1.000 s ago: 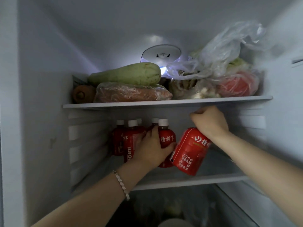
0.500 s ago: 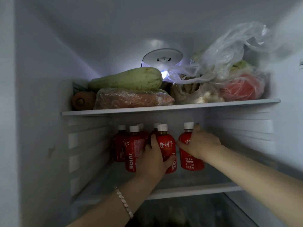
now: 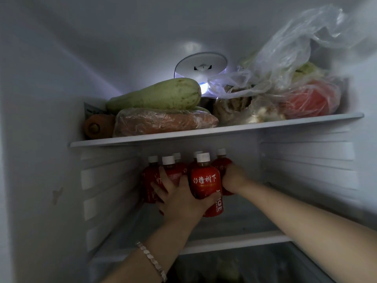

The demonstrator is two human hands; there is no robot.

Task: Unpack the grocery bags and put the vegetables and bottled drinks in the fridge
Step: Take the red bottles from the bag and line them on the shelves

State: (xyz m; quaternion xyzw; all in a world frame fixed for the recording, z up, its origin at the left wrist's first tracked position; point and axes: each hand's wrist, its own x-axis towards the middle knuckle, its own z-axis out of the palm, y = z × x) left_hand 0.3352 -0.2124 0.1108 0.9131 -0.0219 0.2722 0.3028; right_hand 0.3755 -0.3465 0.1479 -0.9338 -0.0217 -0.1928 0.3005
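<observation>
Inside the fridge, both my hands work among the red bottles [image 3: 173, 176] on the middle shelf [image 3: 234, 241]. Six white caps show, bunched left of centre and toward the far wall. My left hand [image 3: 179, 198] spreads over the cluster, fingers lying on a left-hand bottle and thumb hooked round the base of the nearest bottle [image 3: 206, 180]. My right hand [image 3: 234, 178] wraps the far-right bottle [image 3: 221, 163], which stands upright, touching its neighbours.

To the right of the bottles the shelf lies open as far as the ribbed side wall. A bare strip also runs along the near edge.

The nearest label reads "楂树下" in white, with the letters "ICE" down its lower side.

The upper shelf [image 3: 224, 129] hangs just above the caps. It carries one pale green squash [image 3: 155, 94] atop one film-wrapped bundle of carrots [image 3: 163, 123], one bare carrot [image 3: 98, 126] far left, and clear plastic bags [image 3: 285, 78] of produce at right. A bracelet [image 3: 153, 260] circles my left wrist.
</observation>
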